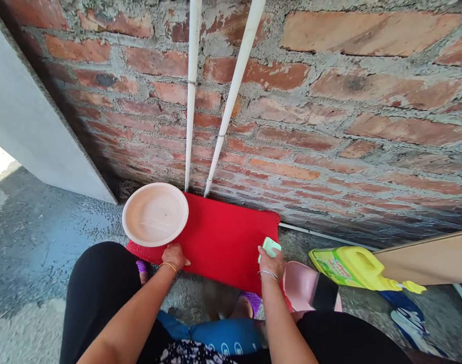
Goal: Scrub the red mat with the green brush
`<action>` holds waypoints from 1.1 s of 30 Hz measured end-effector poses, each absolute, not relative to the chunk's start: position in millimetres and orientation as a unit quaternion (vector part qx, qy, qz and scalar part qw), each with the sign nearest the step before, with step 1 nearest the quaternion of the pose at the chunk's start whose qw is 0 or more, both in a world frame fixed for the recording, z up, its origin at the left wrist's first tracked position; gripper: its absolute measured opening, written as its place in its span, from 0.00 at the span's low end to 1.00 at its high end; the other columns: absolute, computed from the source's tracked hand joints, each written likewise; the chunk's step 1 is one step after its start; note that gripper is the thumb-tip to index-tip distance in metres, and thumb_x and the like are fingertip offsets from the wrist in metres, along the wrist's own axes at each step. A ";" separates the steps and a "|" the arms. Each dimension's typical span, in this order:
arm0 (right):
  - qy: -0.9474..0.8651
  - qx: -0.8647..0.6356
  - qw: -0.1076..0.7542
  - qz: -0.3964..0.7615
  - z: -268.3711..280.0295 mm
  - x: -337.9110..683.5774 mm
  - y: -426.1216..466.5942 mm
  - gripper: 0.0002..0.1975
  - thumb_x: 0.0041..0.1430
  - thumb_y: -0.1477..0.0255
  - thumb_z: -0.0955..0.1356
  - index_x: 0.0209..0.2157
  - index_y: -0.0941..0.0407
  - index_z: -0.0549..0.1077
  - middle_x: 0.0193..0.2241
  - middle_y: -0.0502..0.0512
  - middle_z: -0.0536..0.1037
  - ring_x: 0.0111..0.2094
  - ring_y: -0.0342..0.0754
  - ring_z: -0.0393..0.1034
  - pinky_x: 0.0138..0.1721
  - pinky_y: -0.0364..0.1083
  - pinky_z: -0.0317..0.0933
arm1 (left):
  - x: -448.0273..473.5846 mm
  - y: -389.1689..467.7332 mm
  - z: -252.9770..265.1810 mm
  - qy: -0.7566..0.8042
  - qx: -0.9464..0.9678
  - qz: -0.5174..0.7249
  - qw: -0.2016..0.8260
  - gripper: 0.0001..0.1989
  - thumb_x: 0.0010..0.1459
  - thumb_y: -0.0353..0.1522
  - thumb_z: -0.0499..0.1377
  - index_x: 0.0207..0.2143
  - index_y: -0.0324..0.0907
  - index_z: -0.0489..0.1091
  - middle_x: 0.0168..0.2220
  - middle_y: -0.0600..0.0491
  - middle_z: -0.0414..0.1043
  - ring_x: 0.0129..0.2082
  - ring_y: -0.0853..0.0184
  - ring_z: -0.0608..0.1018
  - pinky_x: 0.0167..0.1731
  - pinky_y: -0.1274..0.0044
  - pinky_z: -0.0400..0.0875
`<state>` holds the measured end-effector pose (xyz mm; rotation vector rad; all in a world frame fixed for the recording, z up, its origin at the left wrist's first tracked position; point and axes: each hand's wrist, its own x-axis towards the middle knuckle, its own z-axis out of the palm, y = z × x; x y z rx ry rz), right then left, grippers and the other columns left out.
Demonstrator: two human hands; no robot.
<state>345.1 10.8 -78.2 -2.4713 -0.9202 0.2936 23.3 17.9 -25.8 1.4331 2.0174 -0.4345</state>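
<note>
A red mat point(223, 235) lies spread out in front of me, close to the brick wall. On its left end stands a round, pale pink basin point(155, 215); its bottom looks wet or shiny. My left hand point(175, 256) is closed at the mat's near edge, just below the basin's rim, with its fingers folded and partly hidden. Toward the right end of the mat, my right hand point(272, 263) grips a small pale green block point(270, 245) with rounded corners. Its underside is hidden, so its exact kind does not show.
Right of the mat are a pink container point(299, 283) with a dark item point(325, 291), and a yellow pump bottle point(352, 265) lying tilted. Blue slippers point(409, 318) lie beyond. White pipes point(191, 101) run down the brick wall point(329, 126). A grey slab point(37, 111) leans at left.
</note>
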 end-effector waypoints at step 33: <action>-0.634 -0.719 0.187 0.213 -64.1 187.0 59.2 0.20 0.48 0.63 0.70 0.44 0.52 0.72 0.38 0.54 0.68 0.40 0.49 0.64 0.44 0.46 0.57 | 26.7 22.2 -16.5 0.771 0.526 -0.177 0.313 0.35 0.37 0.40 0.70 0.48 0.35 0.67 0.48 0.38 0.70 0.47 0.56 0.76 0.43 0.74 0.72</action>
